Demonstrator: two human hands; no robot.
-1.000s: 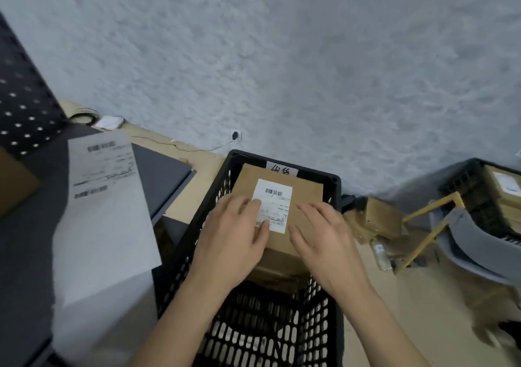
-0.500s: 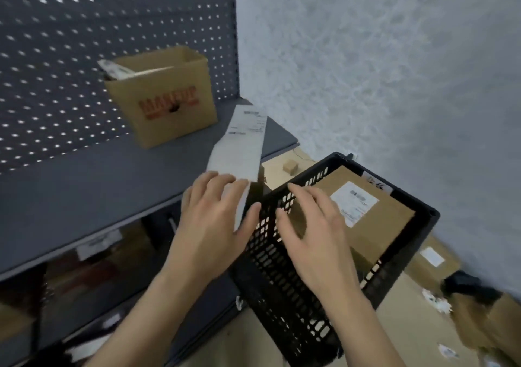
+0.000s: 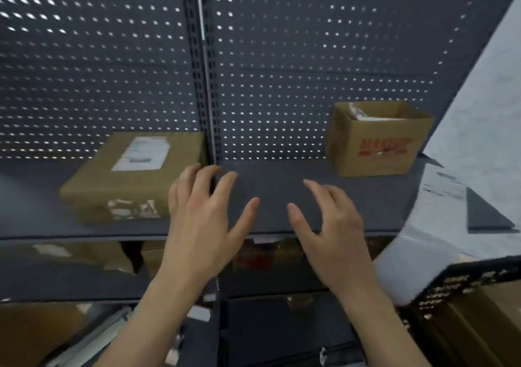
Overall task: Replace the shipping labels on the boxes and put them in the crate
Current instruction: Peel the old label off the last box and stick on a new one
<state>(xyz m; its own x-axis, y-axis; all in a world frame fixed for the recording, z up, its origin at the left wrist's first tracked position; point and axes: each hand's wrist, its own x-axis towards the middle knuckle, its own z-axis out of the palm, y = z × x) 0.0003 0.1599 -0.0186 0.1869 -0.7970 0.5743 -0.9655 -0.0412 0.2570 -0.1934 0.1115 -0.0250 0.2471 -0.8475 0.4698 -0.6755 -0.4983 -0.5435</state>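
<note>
Head view is now turned from the crate (image 3: 465,279) to the shelf (image 3: 282,194). A second ago both hands were laid on a labelled box inside the crate. Now the left hand (image 3: 203,220) and right hand (image 3: 329,225) are held empty above the shelf, fingers spread and loosely bent, with nothing touched. Only a corner of the crate is seen at lower right, with brown cardboard in it. That box is judged delivered. A taped box (image 3: 132,180) bearing a blurred label (image 3: 142,153) lies just beside the left hand and is probably to be taken next.
</note>
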